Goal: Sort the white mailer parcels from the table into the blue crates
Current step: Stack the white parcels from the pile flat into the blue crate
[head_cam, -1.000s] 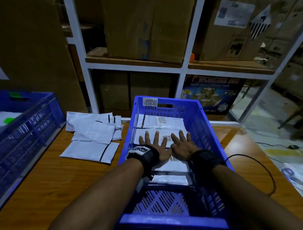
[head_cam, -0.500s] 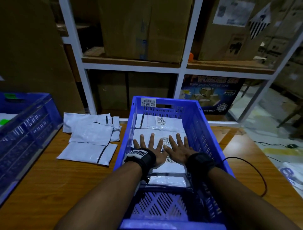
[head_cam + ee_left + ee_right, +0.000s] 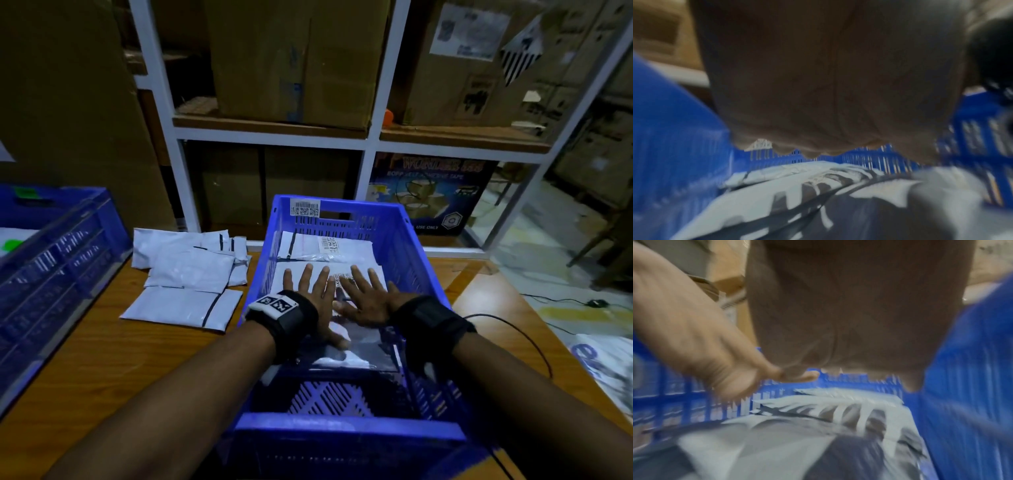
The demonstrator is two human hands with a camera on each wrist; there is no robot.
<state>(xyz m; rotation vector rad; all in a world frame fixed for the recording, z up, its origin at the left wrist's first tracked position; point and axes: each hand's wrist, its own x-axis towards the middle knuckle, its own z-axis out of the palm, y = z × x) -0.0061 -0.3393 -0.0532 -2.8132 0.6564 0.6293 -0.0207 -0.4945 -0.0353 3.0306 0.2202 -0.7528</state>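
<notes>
We hold the left hand (image 3: 313, 301) and right hand (image 3: 364, 301) flat, fingers spread, gripping nothing, atop the mailer parcels (image 3: 329, 274) inside the blue crate (image 3: 421, 274). Parcels look light, soft, slippery (grasp remaining table parcels (image 3: 185, 277) at an edge).

Wooden table (image 3: 85, 359) carries a blue crate (image 3: 424, 274) at centre; a second blue crate (image 3: 61, 260) at the left edge; white mailer parcels (image 3: 191, 274) overlapping between them, far side; a black cable (image 3: 520, 332) lies right.
</notes>
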